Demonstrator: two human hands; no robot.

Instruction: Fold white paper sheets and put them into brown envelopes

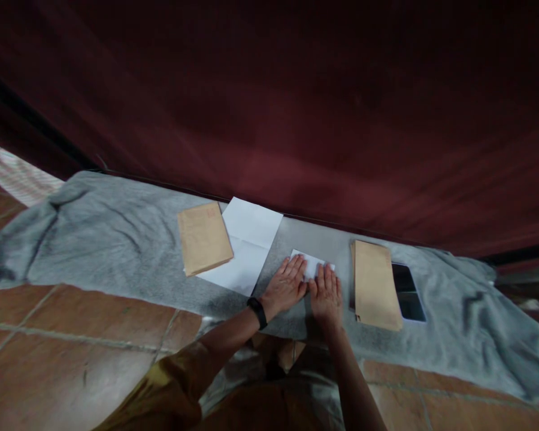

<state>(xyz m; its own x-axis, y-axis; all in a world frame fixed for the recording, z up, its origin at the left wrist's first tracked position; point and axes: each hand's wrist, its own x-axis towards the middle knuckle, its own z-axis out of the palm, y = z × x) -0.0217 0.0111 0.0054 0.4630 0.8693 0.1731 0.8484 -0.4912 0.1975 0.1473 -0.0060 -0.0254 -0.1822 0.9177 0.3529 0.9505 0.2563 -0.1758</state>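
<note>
A small folded sheet of white paper (312, 261) lies on the grey cloth in front of me. My left hand (285, 284) rests flat on its left part, fingers stretched out. On its right part lies my right hand (327, 294), also flat with extended fingers. The hands cover the paper's near side. To the left, a larger white sheet with crease lines (254, 230) is spread out, partly under a stack of brown envelopes (205, 236). Another stack of brown envelopes (376, 284) sits to the right of my right hand.
A dark-screened phone or tablet (408, 292) lies beside the right stack, partly beneath it. The grey cloth (112, 233) is wrinkled at both ends. A dark red fabric surface (269, 131) rises behind it. Terracotta floor tiles (94, 335) show in front.
</note>
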